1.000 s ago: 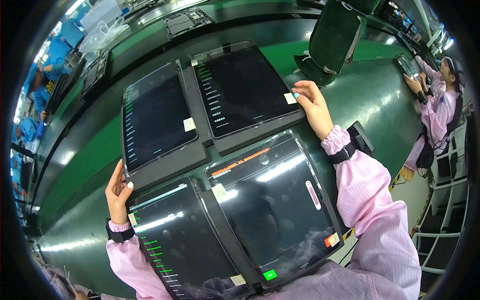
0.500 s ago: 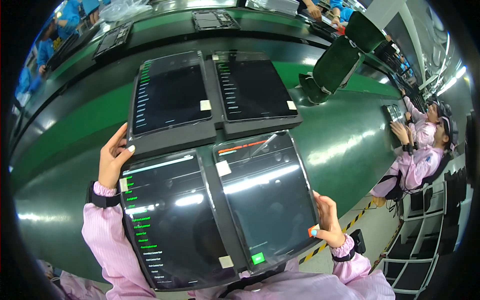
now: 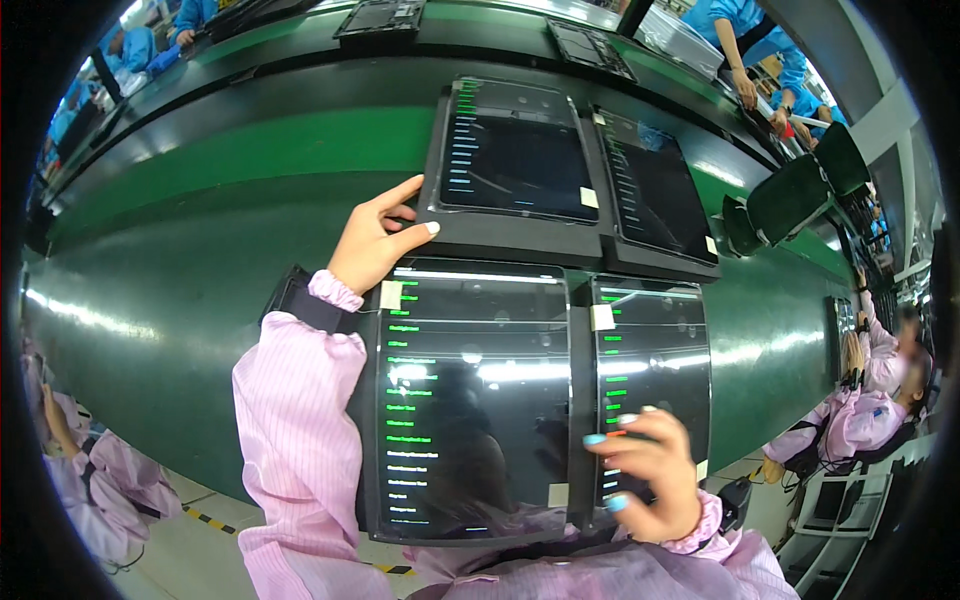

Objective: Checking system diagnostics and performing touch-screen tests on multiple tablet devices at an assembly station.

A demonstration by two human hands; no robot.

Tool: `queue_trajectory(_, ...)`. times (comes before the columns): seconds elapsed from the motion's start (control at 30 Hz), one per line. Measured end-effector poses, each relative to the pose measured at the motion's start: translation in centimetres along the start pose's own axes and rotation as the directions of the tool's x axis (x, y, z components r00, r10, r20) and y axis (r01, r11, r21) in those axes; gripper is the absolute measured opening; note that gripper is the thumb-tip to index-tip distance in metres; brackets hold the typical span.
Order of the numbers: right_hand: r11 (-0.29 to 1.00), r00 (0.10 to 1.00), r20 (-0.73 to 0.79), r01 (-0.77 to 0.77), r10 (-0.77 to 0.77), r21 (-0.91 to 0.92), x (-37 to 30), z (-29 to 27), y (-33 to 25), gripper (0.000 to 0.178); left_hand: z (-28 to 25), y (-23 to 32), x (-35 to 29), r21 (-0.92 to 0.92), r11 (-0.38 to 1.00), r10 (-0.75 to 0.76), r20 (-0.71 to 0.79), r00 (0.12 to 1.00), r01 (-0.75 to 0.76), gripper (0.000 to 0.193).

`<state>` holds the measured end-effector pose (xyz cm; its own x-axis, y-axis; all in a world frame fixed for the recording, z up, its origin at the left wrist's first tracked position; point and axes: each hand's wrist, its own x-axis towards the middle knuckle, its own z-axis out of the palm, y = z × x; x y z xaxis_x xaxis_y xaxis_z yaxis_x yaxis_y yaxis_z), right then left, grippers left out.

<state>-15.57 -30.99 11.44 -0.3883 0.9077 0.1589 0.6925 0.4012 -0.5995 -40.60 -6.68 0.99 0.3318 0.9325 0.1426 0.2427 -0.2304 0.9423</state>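
Four tablets lie two by two on black blocks on the green bench. My left hand is at the left corner of the black block under the far left tablet, thumb on its near edge and fingers curled along its side. Over the screen of the near right tablet hovers my right hand, empty, with fingers bent and apart. That screen carries green lines and one red line, partly hidden by the hand. Green and white lines also show on the near left tablet. The far right tablet looks mostly dark.
A dark green padded stand is at the far right of the bench. Opened device shells lie on the dark ledge beyond. People in blue work across, and people in pink sit right and left. A shelf rack stands lower right.
My right hand has left the near right tablet's right edge and moved over its screen. That screen went from red text with a green button to a list. The view has shifted.
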Motion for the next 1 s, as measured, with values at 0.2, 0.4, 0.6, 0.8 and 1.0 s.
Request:
queue_trajectory(0.2,0.995,0.976,0.210,0.073,-0.056,-0.071,2.4,2.6,-1.4,0.032,0.3,0.5,0.6,0.011,1.000,-0.025,-0.001,1.000,0.025,0.062)
queue_trajectory(0.4,0.995,0.980,0.199,-0.007,0.027,-0.101,2.7,2.9,-1.1,0.033,0.2,0.3,0.6,-0.012,1.000,-0.009,-0.023,1.000,0.009,0.065)
queue_trajectory(0.6,0.995,0.980,0.195,-0.030,0.049,-0.099,3.0,3.1,-1.1,0.033,0.0,0.7,0.2,0.040,0.999,-0.030,-0.018,0.999,0.031,0.062)
queue_trajectory(0.8,0.998,0.979,0.204,0.009,0.003,-0.056,3.0,3.0,-0.9,0.033,0.2,0.6,0.3,0.022,1.000,-0.016,-0.010,1.000,0.016,0.060)
queue_trajectory(1.0,0.998,0.969,0.245,0.030,-0.016,-0.055,3.3,2.9,-0.9,0.033,0.0,0.8,0.4,0.028,0.999,-0.031,0.004,1.000,0.031,0.061)
